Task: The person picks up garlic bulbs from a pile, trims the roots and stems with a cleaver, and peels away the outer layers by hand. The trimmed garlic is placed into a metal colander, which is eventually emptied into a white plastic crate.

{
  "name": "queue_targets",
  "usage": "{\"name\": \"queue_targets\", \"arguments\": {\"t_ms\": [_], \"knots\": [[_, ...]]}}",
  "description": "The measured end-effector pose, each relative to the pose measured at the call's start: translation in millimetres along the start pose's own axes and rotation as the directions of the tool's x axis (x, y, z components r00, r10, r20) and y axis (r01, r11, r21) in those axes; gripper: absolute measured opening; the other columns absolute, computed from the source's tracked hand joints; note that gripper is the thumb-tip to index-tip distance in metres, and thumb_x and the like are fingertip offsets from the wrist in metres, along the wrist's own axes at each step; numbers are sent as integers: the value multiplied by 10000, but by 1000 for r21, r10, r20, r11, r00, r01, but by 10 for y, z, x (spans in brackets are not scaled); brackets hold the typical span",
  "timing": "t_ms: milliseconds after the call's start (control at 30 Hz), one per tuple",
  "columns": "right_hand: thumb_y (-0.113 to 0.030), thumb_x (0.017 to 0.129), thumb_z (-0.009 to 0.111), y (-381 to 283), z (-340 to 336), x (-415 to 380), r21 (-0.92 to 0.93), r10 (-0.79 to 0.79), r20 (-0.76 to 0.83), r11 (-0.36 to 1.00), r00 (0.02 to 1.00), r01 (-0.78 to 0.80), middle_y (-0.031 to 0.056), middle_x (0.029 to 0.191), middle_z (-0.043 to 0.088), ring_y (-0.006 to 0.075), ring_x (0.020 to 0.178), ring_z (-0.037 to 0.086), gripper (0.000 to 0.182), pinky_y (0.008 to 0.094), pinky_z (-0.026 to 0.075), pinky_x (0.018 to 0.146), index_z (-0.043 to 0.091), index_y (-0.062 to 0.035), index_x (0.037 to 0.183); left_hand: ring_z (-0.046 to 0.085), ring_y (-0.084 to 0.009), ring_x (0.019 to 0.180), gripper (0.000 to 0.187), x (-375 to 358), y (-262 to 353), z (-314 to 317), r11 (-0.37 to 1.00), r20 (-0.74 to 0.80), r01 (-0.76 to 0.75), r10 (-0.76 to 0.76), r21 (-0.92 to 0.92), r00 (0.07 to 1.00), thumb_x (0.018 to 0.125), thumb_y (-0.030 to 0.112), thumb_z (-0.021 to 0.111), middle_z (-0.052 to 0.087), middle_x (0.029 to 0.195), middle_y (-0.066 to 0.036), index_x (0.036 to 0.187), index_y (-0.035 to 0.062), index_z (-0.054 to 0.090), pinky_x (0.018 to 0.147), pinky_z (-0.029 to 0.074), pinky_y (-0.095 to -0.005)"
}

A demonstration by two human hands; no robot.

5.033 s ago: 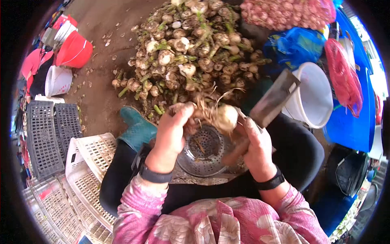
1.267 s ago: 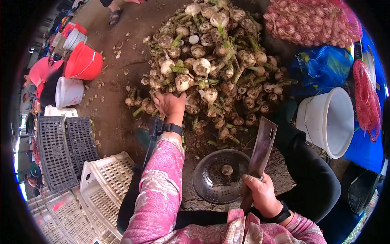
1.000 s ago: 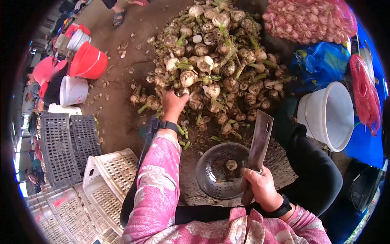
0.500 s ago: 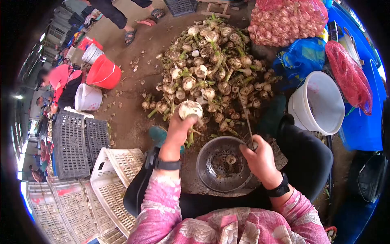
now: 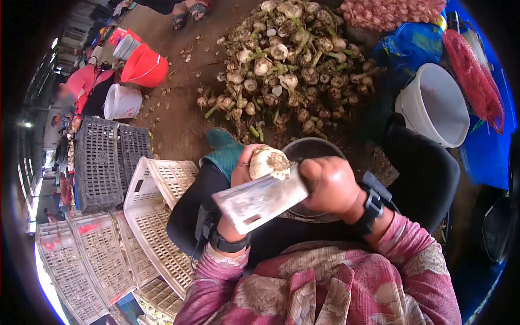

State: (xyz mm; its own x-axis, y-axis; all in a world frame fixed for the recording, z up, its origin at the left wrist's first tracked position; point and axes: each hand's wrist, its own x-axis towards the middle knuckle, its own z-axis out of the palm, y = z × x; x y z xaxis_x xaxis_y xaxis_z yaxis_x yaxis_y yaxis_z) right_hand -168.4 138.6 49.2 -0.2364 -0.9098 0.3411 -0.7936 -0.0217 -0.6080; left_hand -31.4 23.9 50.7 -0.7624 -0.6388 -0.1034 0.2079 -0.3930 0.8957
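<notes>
A pale garlic bulb [image 5: 266,162] with a brown root end sits in my left hand [image 5: 242,169], its fingers wrapped round it, above my lap. My right hand [image 5: 333,184] is closed round the handle of a broad-bladed knife [image 5: 265,201]. The flat blade, with a slot near its corner, points left and lies against or just below the bulb; exact contact is unclear. Under my hands is a metal bowl [image 5: 311,146], mostly covered by them. In front lies a heap of garlic bulbs [image 5: 292,65] with stems, on the ground.
White crates [image 5: 157,216] and dark crates [image 5: 100,168] stand at the left. Beyond them are a red bucket [image 5: 145,65], a white bucket [image 5: 122,102] and a person in pink [image 5: 84,84]. At the right are a large white bucket [image 5: 433,105] and net sacks [image 5: 474,78].
My left hand has drawn the bulb closer to my body. The knife has swung from pointing forward to lying leftward across it, broad side showing. The view has tilted down and shifted.
</notes>
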Motion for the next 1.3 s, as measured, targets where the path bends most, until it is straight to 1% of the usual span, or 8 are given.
{"name": "queue_targets", "arguments": {"t_ms": [233, 633, 700, 767, 833, 933, 1100, 1300], "knots": [[-216, 679, 613, 832, 117, -44, -102, 674, -111, 723, 730, -683, 158, 660, 590, 337, 643, 592, 164, 411, 487, 580, 582, -56, 705, 510, -154, 910, 677, -169, 228, 21, 810, 99, -349, 345, 471, 933, 515, 202, 778, 513, 975, -69, 1072, -1, 451, 813, 416, -285], [-173, 696, 615, -177, -278, 332, 376, 414, -5, 845, 910, -382, 191, 623, 548, 351, 598, 566, 156, 370, 452, 534, 570, -24, 701, 517, -164, 954, 541, -53, 280, 7, 945, -232, -316, 326, 80, 916, 603, 70, 673, 500, 1025, -79, 1070, 33, 401, 833, 431, -286], [-98, 702, 627, -171, -304, 373, 357, 202, -104, 921, 974, -153, 102, 533, 498, 143, 470, 482, 138, 297, 385, 461, 536, 2, 678, 518, -171, 954, 525, -56, 298, 112, 935, -170, -352, 340, -45, 925, 604, 63, 653, 503, 1019, -82, 1064, 35, 402, 833, 435, -293], [-179, 677, 606, -49, -262, 356, 440, 366, 129, 812, 922, -384, 212, 681, 571, 337, 656, 590, 196, 358, 465, 583, 588, 10, 728, 497, -248, 1025, 564, -42, 336, 116, 916, -78, -402, 401, -3, 913, 640, 184, 719, 490, 1096, -113, 1096, 56, 413, 816, 459, -355], [-176, 683, 597, 425, 71, 99, 80, 491, 366, 830, 791, -552, 225, 751, 592, 336, 757, 592, 211, 367, 471, 660, 615, 15, 771, 510, -255, 1026, 599, 4, 581, 201, 925, -35, -314, 314, -215, 949, 589, 165, 762, 522, 1043, -118, 1064, 46, 417, 856, 439, -361], [-175, 714, 574, 684, 388, -280, 238, 636, 21, 746, 771, -622, 230, 811, 602, 326, 813, 589, 207, 384, 466, 698, 628, 1, 808, 536, -262, 979, 514, 191, 637, 133, 957, 28, -286, 288, -46, 957, 634, 148, 705, 538, 1005, -113, 1054, 38, 432, 822, 450, -328], [-175, 764, 576, 363, -345, 388, 587, 652, -87, 645, 753, -490, 44, 545, 518, 133, 492, 479, 197, 269, 363, 453, 570, 21, 737, 563, -151, 827, 538, 520, -533, -363, 681, 12, 371, -486, 631, 874, 653, 211, 722, 582, 924, -109, 1076, 1, 464, 705, 461, -275], [-114, 752, 591, 103, -197, -58, 747, 734, 161, 346, 660, -568, -48, 576, 470, 26, 533, 394, 118, 216, 330, 459, 557, -4, 726, 580, -177, 782, 390, 1147, -666, -1146, 373, -489, 423, 99, 826, 867, 685, 297, 688, 612, 869, -71, 945, 29, 577, 674, 473, -311]]}}
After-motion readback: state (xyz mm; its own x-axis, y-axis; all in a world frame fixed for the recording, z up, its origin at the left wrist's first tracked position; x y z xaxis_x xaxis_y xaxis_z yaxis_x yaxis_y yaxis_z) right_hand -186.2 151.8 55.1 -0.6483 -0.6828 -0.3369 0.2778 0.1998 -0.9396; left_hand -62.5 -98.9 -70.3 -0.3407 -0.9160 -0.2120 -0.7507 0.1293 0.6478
